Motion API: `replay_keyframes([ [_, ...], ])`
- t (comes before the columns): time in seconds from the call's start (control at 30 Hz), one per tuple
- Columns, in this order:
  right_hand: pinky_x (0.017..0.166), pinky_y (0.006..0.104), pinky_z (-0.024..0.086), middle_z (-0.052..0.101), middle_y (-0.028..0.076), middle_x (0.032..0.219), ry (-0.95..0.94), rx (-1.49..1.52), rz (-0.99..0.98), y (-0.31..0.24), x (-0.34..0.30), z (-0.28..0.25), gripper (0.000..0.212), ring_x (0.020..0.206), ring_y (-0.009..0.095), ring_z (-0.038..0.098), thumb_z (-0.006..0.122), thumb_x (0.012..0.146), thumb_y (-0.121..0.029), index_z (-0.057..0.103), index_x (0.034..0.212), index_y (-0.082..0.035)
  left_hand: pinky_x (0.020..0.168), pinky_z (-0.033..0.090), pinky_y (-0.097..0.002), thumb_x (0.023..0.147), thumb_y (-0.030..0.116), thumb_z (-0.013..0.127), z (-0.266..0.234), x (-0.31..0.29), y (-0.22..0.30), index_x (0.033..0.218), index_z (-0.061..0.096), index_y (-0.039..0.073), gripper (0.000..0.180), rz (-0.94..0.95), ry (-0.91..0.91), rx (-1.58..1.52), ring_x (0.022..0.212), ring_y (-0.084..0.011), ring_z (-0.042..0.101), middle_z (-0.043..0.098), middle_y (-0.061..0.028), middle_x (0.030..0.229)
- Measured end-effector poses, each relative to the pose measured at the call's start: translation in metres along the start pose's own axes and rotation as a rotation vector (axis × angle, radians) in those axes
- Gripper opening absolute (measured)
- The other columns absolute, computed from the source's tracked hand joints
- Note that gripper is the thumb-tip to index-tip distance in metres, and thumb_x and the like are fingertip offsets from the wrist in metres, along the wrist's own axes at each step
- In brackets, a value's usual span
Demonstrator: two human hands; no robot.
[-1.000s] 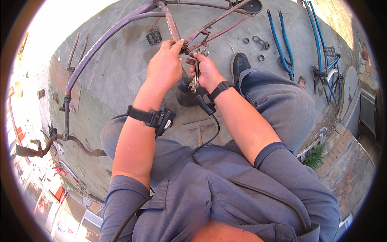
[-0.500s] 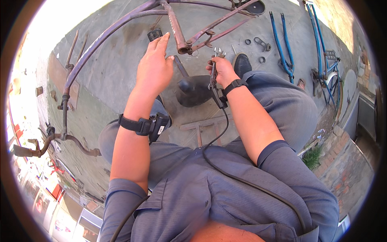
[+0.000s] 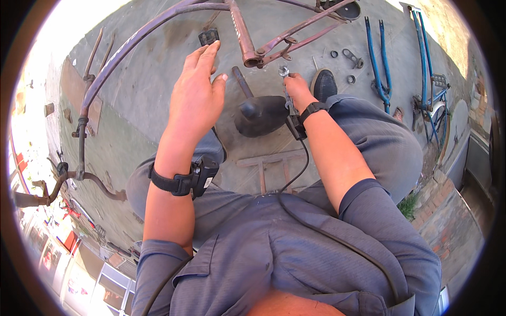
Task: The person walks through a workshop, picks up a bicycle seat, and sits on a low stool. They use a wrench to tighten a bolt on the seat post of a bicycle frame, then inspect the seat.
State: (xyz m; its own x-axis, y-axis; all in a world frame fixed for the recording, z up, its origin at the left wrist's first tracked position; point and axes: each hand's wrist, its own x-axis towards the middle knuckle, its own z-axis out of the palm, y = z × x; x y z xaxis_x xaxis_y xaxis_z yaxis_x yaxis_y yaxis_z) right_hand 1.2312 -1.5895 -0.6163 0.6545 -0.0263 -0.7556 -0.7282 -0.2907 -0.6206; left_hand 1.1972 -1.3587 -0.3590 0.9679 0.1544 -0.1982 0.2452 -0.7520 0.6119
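The one view sits on my head and looks steeply down over my chest and lap to the concrete floor (image 3: 158, 100). Its fisheye bends everything near the rim. My forearms enter from six o'clock; my left hand (image 3: 197, 97) lies toward eleven o'clock and my right hand (image 3: 298, 89) toward one o'clock, both close to the lens. The bicycle frame (image 3: 247, 47) crosses at twelve o'clock, farther off.
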Motion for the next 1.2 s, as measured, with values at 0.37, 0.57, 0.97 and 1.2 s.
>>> replay_keyframes([
  [0.37, 0.097, 0.0386, 0.049, 0.067, 0.025, 0.121, -0.073, -0.242, -0.028, 0.015, 0.018, 0.003, 0.047, 0.114, 0.035, 0.064, 0.056, 0.084, -0.016, 0.062, 0.128, -0.001, 0.087, 0.053, -0.0348, 0.093, 0.002, 0.06, -0.004, -0.003, -0.003, 0.144, 0.05, 0.009, 0.052, -0.008, -0.007, 0.0, 0.11, -0.0259, 0.067, 0.052, -0.0131, 0.142],
  [0.57, 0.102, 0.0375, 0.046, 0.066, 0.022, 0.125, -0.265, -0.509, -0.201, 0.02, -0.016, 0.01, 0.052, 0.118, 0.036, 0.062, 0.061, 0.08, -0.022, 0.064, 0.128, -0.002, 0.088, 0.053, -0.0347, 0.093, 0.002, 0.06, -0.007, -0.003, 0.0, 0.143, 0.051, 0.008, 0.051, -0.021, -0.01, -0.034, 0.111, -0.0258, 0.066, 0.051, -0.013, 0.143],
  [0.97, 0.098, 0.0397, 0.049, 0.065, 0.028, 0.123, -0.179, -0.516, -0.005, 0.054, -0.02, 0.01, 0.073, 0.116, 0.038, 0.063, 0.073, 0.082, -0.048, 0.059, 0.128, 0.007, 0.097, 0.05, -0.0412, 0.092, 0.021, 0.067, 0.048, -0.025, -0.045, 0.142, 0.049, 0.001, 0.056, -0.257, -0.305, -0.028, 0.115, -0.036, 0.063, 0.053, -0.0231, 0.139],
  [1.2, 0.088, 0.0355, 0.05, 0.068, 0.019, 0.115, -0.251, -0.468, 0.028, 0.044, -0.036, 0.01, 0.045, 0.104, 0.026, 0.064, 0.068, 0.092, -0.024, 0.062, 0.129, 0.001, 0.103, 0.045, -0.0404, 0.092, 0.022, 0.068, 0.11, -0.059, -0.08, 0.139, 0.048, -0.005, 0.057, -0.481, -0.346, -0.059, 0.118, -0.0411, 0.059, 0.057, -0.0305, 0.13],
])
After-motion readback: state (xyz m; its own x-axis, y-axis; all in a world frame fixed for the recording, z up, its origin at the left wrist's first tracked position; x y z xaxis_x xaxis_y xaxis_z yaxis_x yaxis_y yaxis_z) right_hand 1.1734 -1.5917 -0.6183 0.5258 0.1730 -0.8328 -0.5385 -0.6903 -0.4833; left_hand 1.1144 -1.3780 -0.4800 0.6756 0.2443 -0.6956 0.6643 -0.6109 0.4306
